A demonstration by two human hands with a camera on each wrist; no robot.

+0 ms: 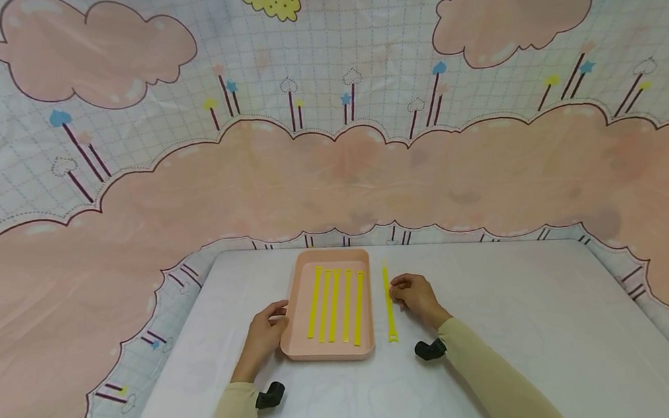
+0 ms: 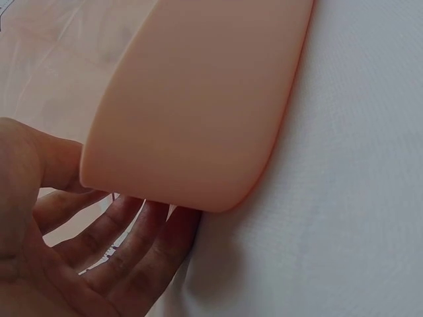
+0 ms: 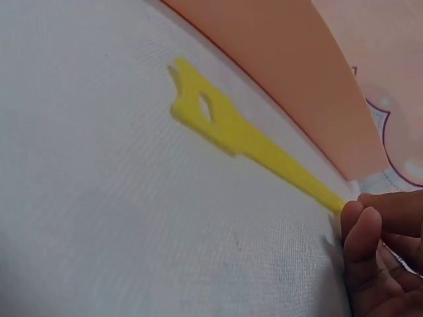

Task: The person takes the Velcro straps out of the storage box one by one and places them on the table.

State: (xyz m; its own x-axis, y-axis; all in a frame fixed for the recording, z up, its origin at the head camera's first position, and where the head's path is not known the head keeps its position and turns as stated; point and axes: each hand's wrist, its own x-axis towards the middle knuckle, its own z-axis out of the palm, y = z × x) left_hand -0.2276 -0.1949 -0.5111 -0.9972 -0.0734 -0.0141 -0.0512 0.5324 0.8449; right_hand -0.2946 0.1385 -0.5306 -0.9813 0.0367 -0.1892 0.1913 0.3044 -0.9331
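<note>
A shallow pink tray holds several flat yellow strips lying lengthwise, roughly side by side. At its left edge, my left hand holds the tray, the fingers against the side wall; in the left wrist view the fingertips are partly hidden behind the tray. Right of the tray another yellow strip lies on the white table. My right hand pinches this strip at its long edge. Its wider near end, notched and pierced by a hole, shows on the strip in the right wrist view.
The white tabletop extends around the tray, widest on the right. Behind it hangs a printed cloth with clouds and stars. A black device sits at the left wrist and another black device at the right.
</note>
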